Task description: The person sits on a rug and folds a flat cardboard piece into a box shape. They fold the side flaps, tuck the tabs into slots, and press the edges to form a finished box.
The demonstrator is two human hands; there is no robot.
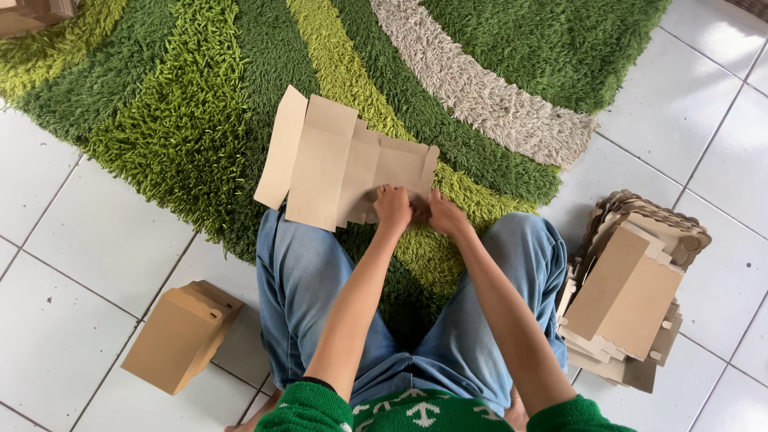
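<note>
A flat brown cardboard box blank (340, 164) lies unfolded on the green shaggy rug, just beyond my knees. My left hand (392, 208) pinches its near edge with closed fingers. My right hand (445, 214) grips the same edge right beside it, at the blank's near right corner. My forearms reach out over my legs in blue jeans (308, 276). The part of the blank under my fingers is hidden.
A folded cardboard box (180, 336) sits on the white tile floor at my left. A stack of flat cardboard blanks (632, 296) lies on the tiles at my right. The green and beige rug (200, 104) covers the floor ahead. More cardboard (32, 12) shows at the top left corner.
</note>
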